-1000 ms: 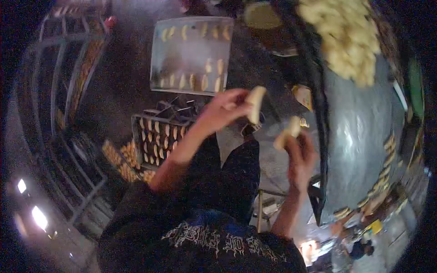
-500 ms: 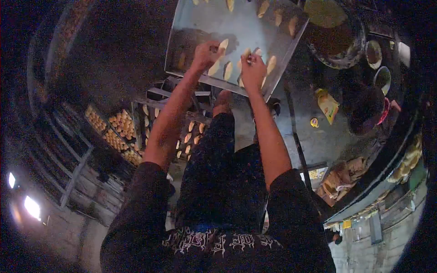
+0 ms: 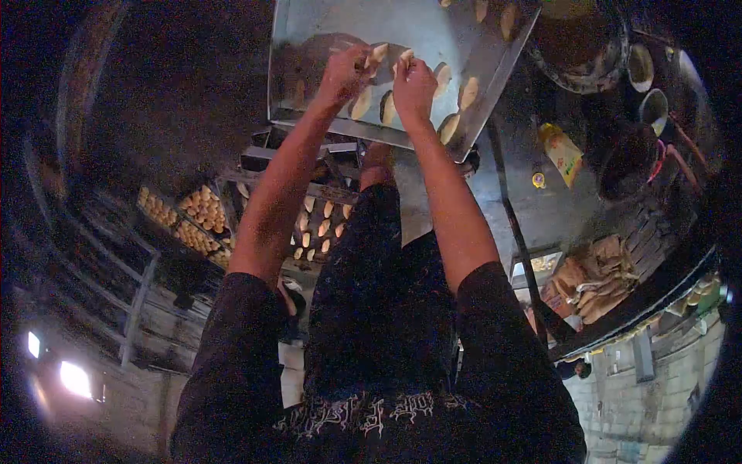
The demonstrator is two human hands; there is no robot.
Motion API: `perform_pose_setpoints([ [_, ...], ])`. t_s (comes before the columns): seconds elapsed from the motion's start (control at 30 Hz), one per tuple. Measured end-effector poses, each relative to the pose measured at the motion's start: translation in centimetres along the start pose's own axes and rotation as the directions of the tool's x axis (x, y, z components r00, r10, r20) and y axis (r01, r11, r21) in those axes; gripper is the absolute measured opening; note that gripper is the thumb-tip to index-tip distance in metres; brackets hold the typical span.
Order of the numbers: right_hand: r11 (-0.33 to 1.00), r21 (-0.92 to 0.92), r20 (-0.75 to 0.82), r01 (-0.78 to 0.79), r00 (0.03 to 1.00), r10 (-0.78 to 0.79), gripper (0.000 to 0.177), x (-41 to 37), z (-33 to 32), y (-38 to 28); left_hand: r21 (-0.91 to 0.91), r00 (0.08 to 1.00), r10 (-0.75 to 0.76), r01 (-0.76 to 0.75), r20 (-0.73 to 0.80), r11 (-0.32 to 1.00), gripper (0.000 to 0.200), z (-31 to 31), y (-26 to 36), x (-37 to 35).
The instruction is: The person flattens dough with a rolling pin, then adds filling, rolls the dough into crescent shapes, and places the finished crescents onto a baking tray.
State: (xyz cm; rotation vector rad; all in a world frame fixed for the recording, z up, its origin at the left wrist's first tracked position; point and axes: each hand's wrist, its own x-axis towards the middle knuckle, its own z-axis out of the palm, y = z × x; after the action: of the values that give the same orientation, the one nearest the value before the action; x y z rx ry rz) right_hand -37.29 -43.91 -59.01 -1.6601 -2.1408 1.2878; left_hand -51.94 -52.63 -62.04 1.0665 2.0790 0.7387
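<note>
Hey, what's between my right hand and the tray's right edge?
In the head view, dough pieces lie on the tray between your right hand and that edge: two beside the hand.

A black T-shirt (image 3: 371,452) clothes the torso, its cloth plain and dark over the shoulders; a row of pale, spiky, gothic-looking lettering (image 3: 371,416) runs across the chest, partly lost in folds, its wording too blurred to read; the loose short sleeves (image 3: 239,325) are the same black, with wide hems leaving the forearms bare; the left hand (image 3: 345,73) and the right hand (image 3: 415,87) are bare too; dark, nearly black trousers (image 3: 355,271) cover the legs, faint light specks scattered over the cloth.
</note>
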Motion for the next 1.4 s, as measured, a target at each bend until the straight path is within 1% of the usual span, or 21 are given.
perform_pose_setpoints([
  [0.1,0.976,-0.195,-0.112,0.1,0.986,-0.124,0.028,0.3,0.7,0.7,-0.064,0.996,0.07,-0.073,-0.048,0.995,0.042,0.1,-0.4,-0.2],
  [0.2,0.986,-0.132,-0.183,0.103,0.975,-0.126,0.027,0.0,0.5,0.9,0.095,0.989,0.137,-0.131,-0.06,0.987,0.045,0.1,0.0,0.1],
  [0.3,0.998,-0.02,-0.184,0.063,0.981,-0.065,0.027,-0.4,-0.1,0.8,0.083,0.979,0.202,-0.202,0.009,0.976,0.044,0.0,-0.8,0.4],
  [0.33,1.0,0.026,-0.116,0.006,0.993,-0.003,0.028,-0.4,-0.4,0.8,0.089,0.978,0.209,-0.21,0.021,0.974,0.044,0.0,-0.3,0.6],
  [0.47,0.997,-0.065,-0.158,0.04,0.986,-0.049,0.035,-0.6,-1.4,-0.9,0.202,0.987,0.158,-0.15,-0.026,0.968,0.049,-0.1,1.0,-0.4],
  [0.5,0.998,-0.068,-0.127,0.013,0.992,-0.022,0.035,-0.5,-1.1,-0.7,0.231,0.986,0.158,-0.144,-0.044,0.962,0.052,0.1,1.2,-0.3],
  [0.6,0.993,-0.067,-0.05,-0.094,0.995,0.09,0.04,0.8,0.0,-0.6,0.076,0.985,-0.173,0.174,-0.03,0.982,0.058,-0.5,2.5,-0.5],
  [0.7,0.986,-0.165,-0.14,0.017,0.989,-0.04,0.045,0.6,0.2,-1.3,0.24,0.993,-0.108,0.092,0.052,0.966,0.059,-0.7,1.4,-0.5],
  [0.8,0.988,-0.13,-0.061,0.079,0.994,-0.088,0.056,-1.4,-2.0,-1.6,0.327,0.999,-0.031,0.018,0.033,0.945,0.056,-1.6,3.3,-1.4],
  [0.87,0.99,-0.11,0.042,0.083,0.996,-0.079,0.062,-3.9,-4.7,-2.1,0.217,0.997,-0.057,0.069,-0.059,0.974,0.054,-2.1,3.4,-3.1],
  [0.93,0.992,-0.106,0.142,0.069,0.988,-0.053,0.069,-7.2,-7.3,-2.0,-0.014,0.98,-0.156,0.155,-0.126,0.988,0.053,-1.5,0.6,-5.2],
  [0.97,0.989,-0.093,0.137,0.119,0.985,-0.105,0.07,-9.3,-9.0,-1.6,-0.183,0.961,-0.242,0.215,-0.137,0.959,0.053,-0.9,-2.5,-6.5],
  [1.0,0.981,-0.079,0.128,0.175,0.978,-0.164,0.072,-11.5,-11.1,-1.1,-0.093,0.967,-0.224,0.214,-0.118,0.972,0.052,-1.5,-0.9,-6.7],
  [1.03,0.989,-0.029,0.127,0.147,0.982,-0.143,0.068,-14.0,-13.4,-0.6,-0.002,0.973,-0.207,0.207,-0.099,0.978,0.05,-2.2,0.9,-7.0],
  [1.1,0.997,0.007,0.085,0.083,0.993,-0.083,0.06,-18.8,-19.6,-0.4,0.208,0.992,-0.077,0.096,-0.101,0.973,0.043,-4.1,9.7,-10.8],
  [1.13,0.999,-0.008,0.044,0.04,0.998,-0.039,0.056,-20.9,-23.3,-0.6,0.071,0.984,-0.057,0.069,-0.166,0.995,0.038,-4.1,13.1,-12.5],
  [1.2,0.987,0.09,-0.084,0.133,0.988,-0.126,0.048,-24.9,-29.7,2.0,0.075,0.986,-0.048,0.061,-0.157,0.995,0.032,-3.8,19.4,-15.1],
  [1.27,0.984,0.059,-0.262,0.171,0.953,-0.15,0.043,-28.7,-37.7,2.7,0.029,0.993,-0.015,0.019,-0.121,0.999,0.028,-2.8,25.5,-17.2],
  [1.33,0.991,0.022,-0.442,0.131,0.891,-0.107,0.038,-32.8,-44.6,4.1,-0.065,0.997,0.047,-0.05,-0.06,0.997,0.026,-1.2,30.9,-18.7],
  [1.37,0.988,-0.018,-0.551,0.155,0.823,-0.139,0.035,-34.5,-47.9,4.4,0.073,0.97,0.236,-0.232,-0.06,0.97,0.024,-0.9,33.3,-19.2],
  [1.4,0.983,-0.078,-0.658,0.164,0.733,-0.174,0.034,-36.4,-51.7,4.9,0.191,0.902,0.429,-0.415,-0.041,0.89,0.023,0.0,35.4,-19.3],
])
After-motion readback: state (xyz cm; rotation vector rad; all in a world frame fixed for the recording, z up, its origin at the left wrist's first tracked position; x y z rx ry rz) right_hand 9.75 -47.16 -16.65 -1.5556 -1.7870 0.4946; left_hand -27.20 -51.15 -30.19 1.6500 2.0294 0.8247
